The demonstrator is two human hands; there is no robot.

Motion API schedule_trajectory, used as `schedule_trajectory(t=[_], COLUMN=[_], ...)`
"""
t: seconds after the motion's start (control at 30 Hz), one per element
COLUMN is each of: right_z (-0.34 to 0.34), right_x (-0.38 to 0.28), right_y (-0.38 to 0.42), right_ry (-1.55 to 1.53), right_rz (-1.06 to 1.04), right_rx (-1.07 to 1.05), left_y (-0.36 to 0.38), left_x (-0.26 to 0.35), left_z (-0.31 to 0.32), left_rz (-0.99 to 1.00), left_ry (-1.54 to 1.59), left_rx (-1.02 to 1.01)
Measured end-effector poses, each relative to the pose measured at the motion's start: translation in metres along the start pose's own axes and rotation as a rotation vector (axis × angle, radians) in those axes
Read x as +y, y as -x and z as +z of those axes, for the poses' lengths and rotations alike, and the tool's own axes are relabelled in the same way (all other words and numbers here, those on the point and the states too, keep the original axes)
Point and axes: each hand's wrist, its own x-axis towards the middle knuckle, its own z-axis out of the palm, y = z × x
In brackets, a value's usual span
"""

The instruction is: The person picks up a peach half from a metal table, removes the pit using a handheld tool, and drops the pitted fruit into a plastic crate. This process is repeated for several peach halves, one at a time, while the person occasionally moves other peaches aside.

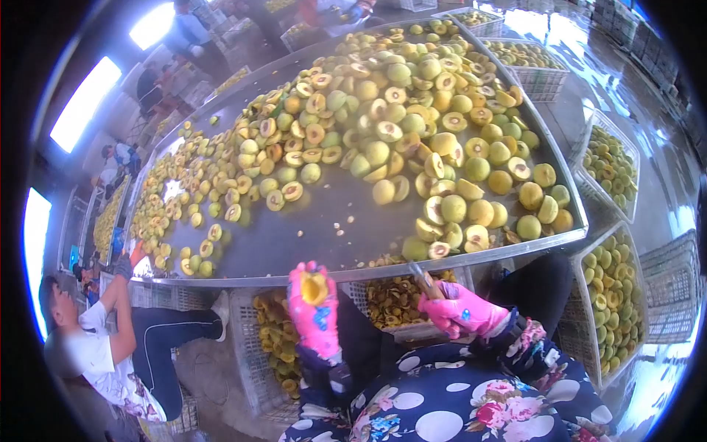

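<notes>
My left hand (317,317), in a pink glove, is closed around a yellow peach half (314,289) whose hollow faces up. It is just in front of the metal table's near edge. To its right, my right hand (465,311), also gloved in pink, grips a short knife (423,278) with its tip pointing toward the table rim. Heaped on the metal table (294,247) are many halved yellow-green peaches (398,121), several showing brown pits. Below the hands, between my knees, a crate (401,295) contains pits and scraps.
Left of my legs stands a crate of peach halves (276,346); another full crate (615,295) is at my right. More filled crates (611,162) line the table's right side. A seated person (110,346) works at the left, with other people further back.
</notes>
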Motion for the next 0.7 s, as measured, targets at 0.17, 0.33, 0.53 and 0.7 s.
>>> schedule_trajectory(t=[0.17,0.33,0.53,0.7], right_z=[-0.058,-0.05,-0.05,-0.062], right_x=[0.069,0.062,0.055,0.056], right_y=[-0.023,-0.019,-0.011,0.0], right_ry=[1.01,0.932,0.772,0.569], right_rz=[0.184,0.234,0.281,0.312], right_rx=[0.002,0.04,0.089,0.151], left_y=[-0.029,-0.049,-0.136,-0.149], left_x=[0.091,0.073,-0.069,-0.107], left_z=[-0.126,-0.019,0.107,0.116], left_rz=[0.596,0.697,0.752,0.186], left_ry=[-1.527,-1.553,-1.803,-1.639], left_rx=[0.053,-0.227,-0.872,-0.826])
